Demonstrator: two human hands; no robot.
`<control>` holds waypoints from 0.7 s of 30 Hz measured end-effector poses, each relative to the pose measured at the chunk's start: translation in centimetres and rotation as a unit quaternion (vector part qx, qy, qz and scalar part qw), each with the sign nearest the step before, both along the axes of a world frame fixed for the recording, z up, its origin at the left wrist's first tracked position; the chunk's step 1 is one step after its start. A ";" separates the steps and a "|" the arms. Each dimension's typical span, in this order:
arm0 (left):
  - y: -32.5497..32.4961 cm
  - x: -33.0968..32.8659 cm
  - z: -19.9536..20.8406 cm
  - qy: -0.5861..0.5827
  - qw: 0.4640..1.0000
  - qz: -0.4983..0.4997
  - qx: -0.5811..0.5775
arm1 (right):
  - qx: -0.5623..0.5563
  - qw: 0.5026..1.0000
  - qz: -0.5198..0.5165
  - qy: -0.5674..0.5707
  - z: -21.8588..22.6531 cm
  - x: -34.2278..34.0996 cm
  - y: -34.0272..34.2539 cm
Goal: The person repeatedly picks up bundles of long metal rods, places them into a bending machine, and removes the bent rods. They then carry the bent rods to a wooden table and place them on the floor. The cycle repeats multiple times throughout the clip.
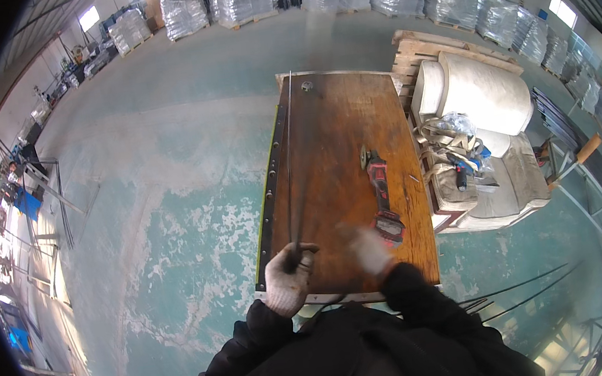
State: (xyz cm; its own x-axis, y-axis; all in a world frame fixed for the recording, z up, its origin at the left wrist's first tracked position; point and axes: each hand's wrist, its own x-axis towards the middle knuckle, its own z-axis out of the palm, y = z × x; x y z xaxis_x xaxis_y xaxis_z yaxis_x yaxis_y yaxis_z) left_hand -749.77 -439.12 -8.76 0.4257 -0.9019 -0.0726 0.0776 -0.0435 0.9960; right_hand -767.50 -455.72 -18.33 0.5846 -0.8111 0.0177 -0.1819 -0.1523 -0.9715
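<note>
Head view: gloved left hand (289,278) clenches the thin steel rod (291,167), steadying it along the rusty worktable (342,124); blurred right hand (370,252), grip unclear, hovers near the red angle grinder (380,194).

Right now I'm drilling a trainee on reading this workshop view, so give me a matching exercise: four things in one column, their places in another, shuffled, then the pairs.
Things:
1. rod
2. grinder
3. left hand
4. rolls

Places:
A. on the pallet right of the table
B. lying on the table's right half
C. at the table's near edge, gripping the rod
D. running lengthwise along the table's left side

Pairs: 1-D, 2-B, 3-C, 4-A
</note>
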 end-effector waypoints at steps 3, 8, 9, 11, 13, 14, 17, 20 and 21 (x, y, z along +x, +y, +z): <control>1.0 0.5 2.5 -0.008 1.000 0.012 -0.026 | 0.279 0.944 0.171 -0.044 -5.6 7.6 4.8; 2.5 -0.6 4.0 0.002 0.999 0.025 -0.045 | 0.170 0.982 0.047 0.075 -5.8 10.9 5.7; 2.8 -0.3 4.3 0.003 0.997 0.039 -0.065 | 0.258 0.965 0.013 0.037 -5.8 10.6 5.5; 3.6 1.1 5.1 0.012 0.993 0.092 -0.078 | 0.496 0.856 -0.078 -0.122 -6.5 9.8 5.2; 4.7 3.6 5.8 0.078 0.970 0.172 -0.152 | 0.458 0.860 -0.172 -0.149 -8.1 8.5 5.2; 5.4 5.4 6.1 0.047 0.960 0.205 -0.186 | 0.348 0.900 -0.258 -0.047 -9.0 8.3 5.6; 9.5 10.5 5.7 0.160 0.914 0.320 -0.189 | 0.127 0.947 -0.268 0.119 -10.6 2.6 3.7; 13.4 13.6 1.4 0.217 0.882 0.402 -0.116 | 0.027 0.934 -0.305 0.182 -10.2 -3.3 1.8; 14.2 14.2 -0.6 0.268 0.874 0.395 -0.093 | -0.013 0.927 -0.317 0.199 -9.9 -5.2 1.3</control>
